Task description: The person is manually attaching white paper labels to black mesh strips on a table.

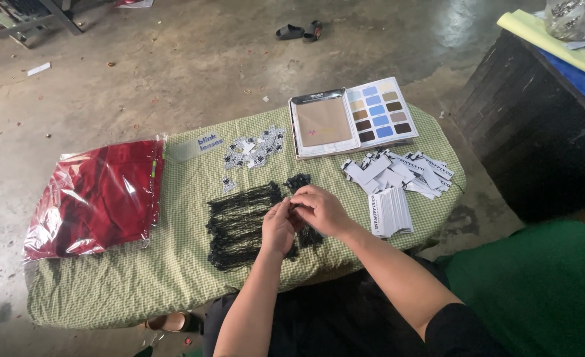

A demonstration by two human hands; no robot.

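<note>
— Two hands meet over the middle of the table: what have they got?
— The left hand [278, 228] and the right hand [320, 210] are both curled in, fingertips pinched together on a thin black string [295, 210] lifted from the heap. Neither is spread open; the grip looks small and close.
— And the heap itself?
— A pile of black strings [243, 221] lies on the green checked cloth [107, 284], right under and just left of the hands, each strand ending in a small knob.
— How would one of those handle?
— Light and limp, I would judge, and apt to tangle with its neighbours. Taking it near the knobbed end, with fingertips only, seems the surest hold; a pull from mid-strand would likely drag others along.
— What else is around?
— White paper tags [398, 175] lie to the right, small printed labels [253, 151] beyond the strings, a colour swatch book [352, 119] at the far edge, and a red garment in clear plastic [97, 195] on the left.
</note>
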